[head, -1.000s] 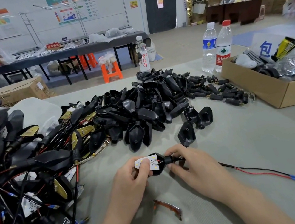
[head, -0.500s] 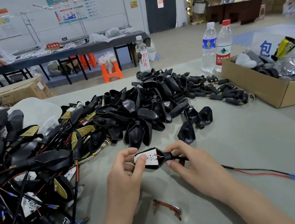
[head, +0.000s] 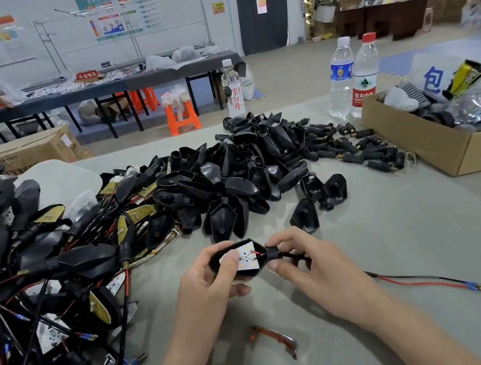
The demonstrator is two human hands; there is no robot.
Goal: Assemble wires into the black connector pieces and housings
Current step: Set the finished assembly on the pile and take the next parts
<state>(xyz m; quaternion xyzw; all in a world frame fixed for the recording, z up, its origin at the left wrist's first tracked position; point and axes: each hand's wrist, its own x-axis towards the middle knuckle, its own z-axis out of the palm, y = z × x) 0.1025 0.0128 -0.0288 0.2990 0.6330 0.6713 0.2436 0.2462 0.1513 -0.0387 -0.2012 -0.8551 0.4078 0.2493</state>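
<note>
Left hand (head: 209,284) grips a black teardrop-shaped plastic housing (head: 232,272) just above the grey surface (head: 402,234), thumb pressed on the white LED board (head: 246,257) sitting inside it. Right hand (head: 308,266) pinches the black round connector stem (head: 272,252) at the housing's narrow end, btwn thumb & fingers. A thin red and black wire pair (head: 427,281) runs out of the stem and trails right across the surface, blue-tipped ends lying free.

Progress, as I judge it: this unit is nearly together, w/ board in, wires thru, stem at the neck. Whether it's fully seated, can't tell. Overall approx mid-job. A tangled heap of wired black units (head: 41,281) on the left looks done, but a big pile of empty black shells (head: 232,177) in the middle & a scatter of small black plug pieces (head: 365,150) beyond it are left to do.

Containers: an open brown cardboard box (head: 417,138) at far right holds a white soft item, sth striped, a yellow-and-black packet & shiny plastic bags; details too small. Two clear plastic water bottles (head: 364,80) stand just beside it, caps on.
</note>
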